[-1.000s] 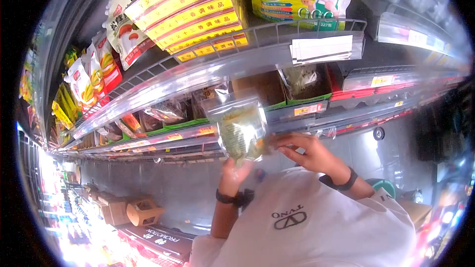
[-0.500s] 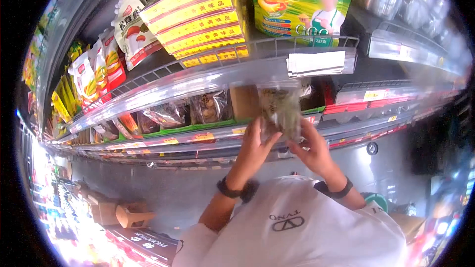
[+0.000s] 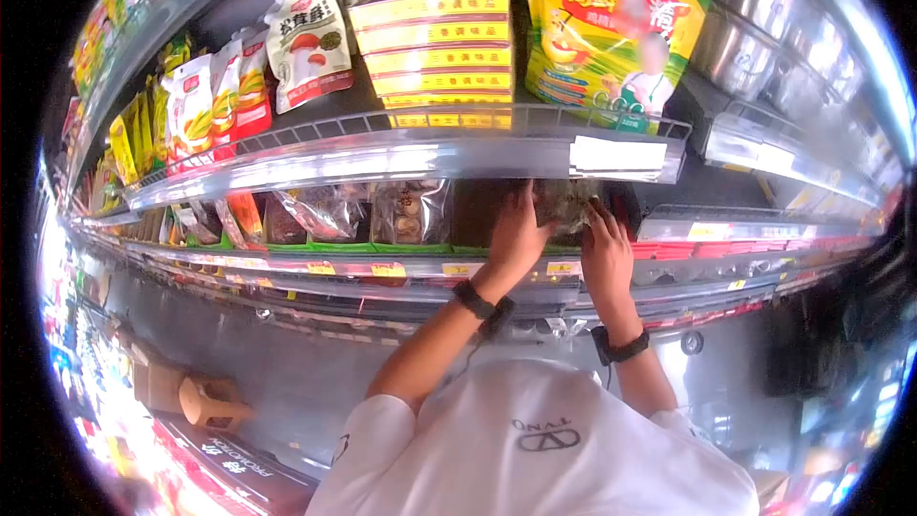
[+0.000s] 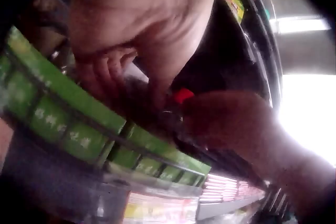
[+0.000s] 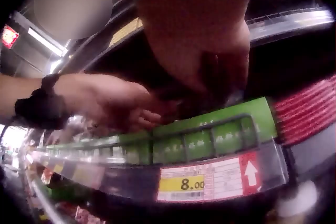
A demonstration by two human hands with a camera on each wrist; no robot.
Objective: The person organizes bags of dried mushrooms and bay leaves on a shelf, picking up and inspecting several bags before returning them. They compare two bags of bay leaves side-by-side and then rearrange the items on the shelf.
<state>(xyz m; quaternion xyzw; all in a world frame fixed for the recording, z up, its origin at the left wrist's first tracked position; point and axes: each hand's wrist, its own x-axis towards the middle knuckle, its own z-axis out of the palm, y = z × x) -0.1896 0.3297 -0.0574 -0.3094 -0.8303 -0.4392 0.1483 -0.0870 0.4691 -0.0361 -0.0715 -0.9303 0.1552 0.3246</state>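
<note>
In the head view, a clear plastic bag of dried greenish food (image 3: 565, 205) is partly inside a box on the lower shelf, just under the upper shelf's edge. My left hand (image 3: 519, 229) grips its left side, while my right hand (image 3: 608, 247) holds the right side. The left wrist view shows the left hand's fingers (image 4: 107, 71) bent over the box's green front (image 4: 68, 113), with the thumb close to the right hand. From the right wrist, both hands meet above the green box front (image 5: 210, 137); the bag is mostly hidden in shadow there.
The upper shelf's wire rail (image 3: 430, 119) runs close above my hands. On it stand stacked yellow seasoning boxes (image 3: 435, 57) and a large yellow-green pouch (image 3: 611, 48). Bagged dried goods (image 3: 411, 210) fill boxes to the left. A price label (image 5: 184, 184) lines the shelf edge below.
The bag was upright in the left hand in front of the shelf, then both hands took it. They have moved it forward into the lower shelf. The head view has tilted up.
</note>
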